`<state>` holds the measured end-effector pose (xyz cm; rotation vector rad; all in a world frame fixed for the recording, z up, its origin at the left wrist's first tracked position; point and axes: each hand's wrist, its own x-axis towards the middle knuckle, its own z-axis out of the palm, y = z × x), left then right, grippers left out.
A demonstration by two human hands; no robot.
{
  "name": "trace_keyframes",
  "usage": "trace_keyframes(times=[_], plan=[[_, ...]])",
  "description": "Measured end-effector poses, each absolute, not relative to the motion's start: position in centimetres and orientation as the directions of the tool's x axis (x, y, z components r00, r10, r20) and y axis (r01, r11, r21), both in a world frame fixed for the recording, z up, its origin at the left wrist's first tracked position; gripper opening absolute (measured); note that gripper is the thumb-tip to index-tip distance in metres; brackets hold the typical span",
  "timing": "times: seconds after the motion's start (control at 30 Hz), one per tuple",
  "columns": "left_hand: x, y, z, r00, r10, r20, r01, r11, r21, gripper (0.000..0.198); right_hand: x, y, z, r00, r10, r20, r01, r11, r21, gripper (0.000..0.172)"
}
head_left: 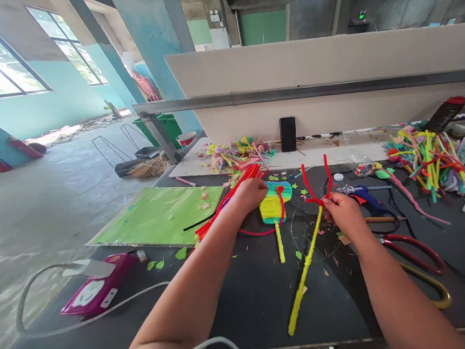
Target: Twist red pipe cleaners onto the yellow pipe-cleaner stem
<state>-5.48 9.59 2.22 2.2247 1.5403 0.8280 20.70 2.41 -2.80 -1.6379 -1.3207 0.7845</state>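
Note:
My right hand (344, 213) pinches a yellow fuzzy pipe-cleaner stem (306, 276) near its top. Red pipe cleaners (309, 184) branch upward from that top end, while the stem slants down toward the table's front edge. My left hand (251, 195) is closed over a bundle of red and orange pipe cleaners (252, 171); what its fingers pinch is hidden. Just right of it lies a flat yellow and blue pipe-cleaner piece (271, 206) with a short yellow stem. A red pipe cleaner (282, 205) curls across this piece.
Red-handled scissors (416, 253) and a blue glue gun (367, 198) lie right of my right hand. Colourful pipe-cleaner piles (431, 165) sit at the back. A green sheet (158, 216) and a magenta box with a cable (99, 284) are left. A phone (288, 134) stands behind.

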Motion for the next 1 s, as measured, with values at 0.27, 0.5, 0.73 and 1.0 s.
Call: trace_keyframes(times=[0.27, 0.5, 0.73, 1.0], plan=[[-2.7, 8.1, 2.3, 0.311, 0.950, 0.007, 0.576, -0.195, 0.794, 0.019, 20.3, 2.4, -3.0, 0.231, 0.971, 0.053, 0.396, -0.045, -0.917, 0.020], [2.6, 5.0, -0.6, 0.485, 0.842, 0.237, 0.254, -0.395, 0.883, 0.032, 19.4, 1.5, -2.0, 0.153, 0.983, 0.102, 0.416, 0.030, -0.909, 0.019], [3.7, 4.4, -1.8, 0.339, 0.888, 0.311, 0.177, -0.385, 0.906, 0.005, 18.6, 1.2, -1.7, 0.097, 0.994, 0.049, 0.334, 0.014, -0.942, 0.021], [3.9, 4.5, -2.3, 0.271, 0.942, 0.198, 0.273, -0.273, 0.923, 0.007, 18.2, 1.1, -2.3, 0.161, 0.986, 0.041, 0.317, -0.012, -0.948, 0.022]])
